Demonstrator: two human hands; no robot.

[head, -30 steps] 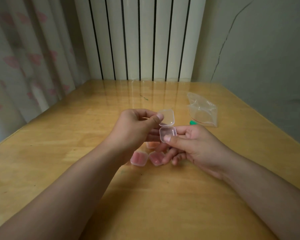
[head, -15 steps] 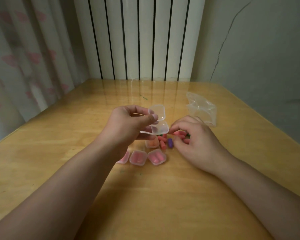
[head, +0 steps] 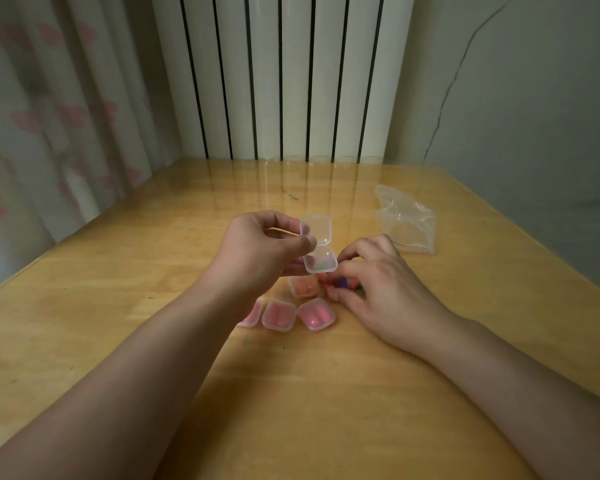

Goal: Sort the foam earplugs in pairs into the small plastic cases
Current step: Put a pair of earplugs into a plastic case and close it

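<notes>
In the head view, the left hand (head: 257, 251) is raised just above the wooden table (head: 118, 306) and holds an open clear case (head: 318, 244), thumb and fingers pinching it at the hinge side; the lid stands up on the far side and the tray faces the camera.

Just right of it, the right hand (head: 378, 282) reaches down over a small heap of loose earplugs (head: 342, 283), its fingers curled in among them. A purple plug and a bit of pink and green show at the fingertips, but whether one is actually pinched cannot be told.

Directly below the held case an orange-filled case (head: 303, 285) lies on the table. Nearer the camera sits a row of three closed pink-filled cases (head: 280, 315), side by side, the leftmost partly hidden by the left forearm.

Far right on the table lies a crumpled clear plastic bag (head: 404, 220). Behind the table stand a white ribbed radiator (head: 291, 81) and, to the left, a curtain (head: 49, 98) with pink shapes.
</notes>
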